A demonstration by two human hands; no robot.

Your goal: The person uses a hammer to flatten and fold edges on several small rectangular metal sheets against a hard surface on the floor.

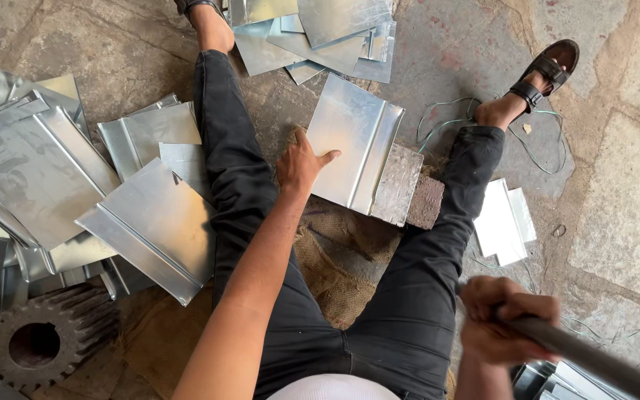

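Folded grey metal sheet [351,144] lies at centre, between the seated person's legs, its right edge resting on a stone block [409,189]. Left hand [301,163] presses flat on the sheet's left edge, fingers spread open. Right hand [504,318] at 4 o'clock is closed tight around a dark rod [594,359] that runs off toward the lower right corner. Burlap [335,259] sits under the block. Stack of similar sheets [312,33] at 12 o'clock, bigger pile [53,170] at 9 o'clock. Gear wheel [38,341] at 8 o'clock. Two small white sheets [505,218] at 3 o'clock, thin wire [453,122] at 2 o'clock near the sandal [550,70]. No labels or signs seen.
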